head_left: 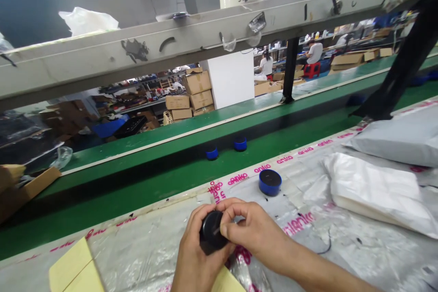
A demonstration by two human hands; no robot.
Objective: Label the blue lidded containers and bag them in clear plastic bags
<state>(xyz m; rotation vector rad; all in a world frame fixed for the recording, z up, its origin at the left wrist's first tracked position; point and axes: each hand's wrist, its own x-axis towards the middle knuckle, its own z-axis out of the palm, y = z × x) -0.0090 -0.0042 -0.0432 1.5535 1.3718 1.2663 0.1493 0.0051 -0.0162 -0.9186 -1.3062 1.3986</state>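
Puck [209, 230] sat clasped in the left hand [196, 247], right hand [250, 227] pressing thumb and finger together at its face; beyond the puck, pink "anko" print [237, 179] edged the sheet [143, 246]!

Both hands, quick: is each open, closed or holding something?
Left hand: closed around a round black device.
Right hand: closed in a pinch at the device's face; whether it grips anything can't be told.

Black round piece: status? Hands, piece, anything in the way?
Left hand grips black round piece. Right hand: thumb and forefinger at its face, pinch unclear. No obstruction seen; blue-sided puck sits apart, beyond the hands.
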